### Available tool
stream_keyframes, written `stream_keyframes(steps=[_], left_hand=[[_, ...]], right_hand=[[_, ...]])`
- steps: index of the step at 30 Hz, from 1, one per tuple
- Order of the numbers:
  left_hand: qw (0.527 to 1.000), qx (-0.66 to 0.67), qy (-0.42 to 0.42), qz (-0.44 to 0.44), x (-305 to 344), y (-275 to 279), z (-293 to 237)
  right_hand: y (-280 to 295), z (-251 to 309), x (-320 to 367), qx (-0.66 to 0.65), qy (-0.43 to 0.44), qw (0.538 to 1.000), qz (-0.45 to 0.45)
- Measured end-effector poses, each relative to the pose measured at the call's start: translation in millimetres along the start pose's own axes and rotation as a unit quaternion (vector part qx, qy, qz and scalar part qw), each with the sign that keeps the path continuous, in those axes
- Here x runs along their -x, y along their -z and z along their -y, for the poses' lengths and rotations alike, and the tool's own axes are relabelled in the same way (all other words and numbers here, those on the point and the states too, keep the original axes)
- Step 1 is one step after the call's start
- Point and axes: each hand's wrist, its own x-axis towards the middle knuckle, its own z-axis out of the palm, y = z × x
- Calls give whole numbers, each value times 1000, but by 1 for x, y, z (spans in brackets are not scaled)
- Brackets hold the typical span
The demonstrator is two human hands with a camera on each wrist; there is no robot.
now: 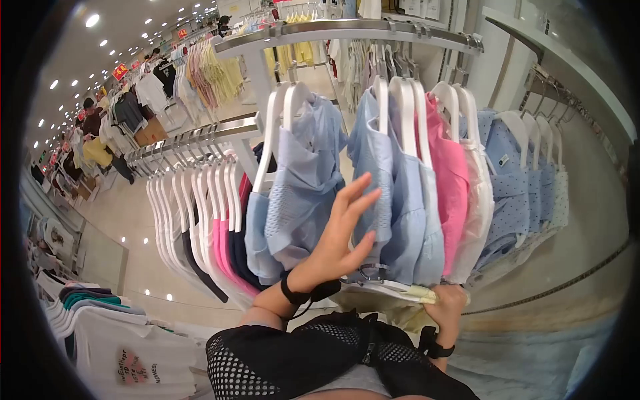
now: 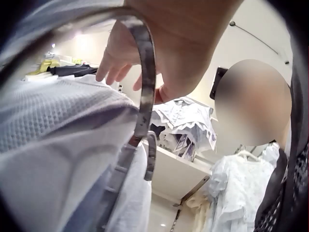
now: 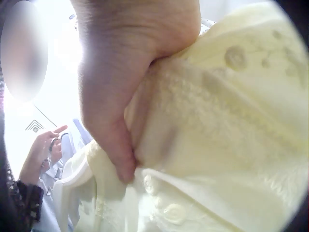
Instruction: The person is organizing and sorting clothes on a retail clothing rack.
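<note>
My right hand (image 1: 447,303) grips a pale yellow garment at the end of its white hanger, low in front of the rack; in the right wrist view the thumb of the hand (image 3: 130,87) presses the yellow cloth (image 3: 217,121), which has buttons. My left hand (image 1: 340,240) is raised with spread fingers in front of light blue tops (image 1: 303,180) and holds nothing. In the left wrist view, the hand (image 2: 164,53) is above a blue-white textured garment (image 2: 63,116), behind a curved metal hook (image 2: 146,72).
Blue, pink (image 1: 448,193) and white tops hang from a metal rail (image 1: 347,30). Dotted blue clothes (image 1: 510,200) hang at the right, more hangers at the left. A white printed shirt (image 1: 133,353) is at lower left. People stand in the far left aisle.
</note>
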Motion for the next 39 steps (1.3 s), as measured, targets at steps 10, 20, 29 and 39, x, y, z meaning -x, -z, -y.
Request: stream_keyframes(steps=[10,20,29,39], left_hand=[[985,62,103,-121,-38,-46,23],[982,-11,77,-171,-34,-22,25],[966,-66,91,-234,-6,15,-4],[968,-118,95,-199,5,28,-5]], right_hand=[[35,-56,5,29,-36,998,36],[33,-75,-11,34,-5,999,24],[12,-67,-21,-1,17,999,40],[3,-64,-12,-42,31,996,66]])
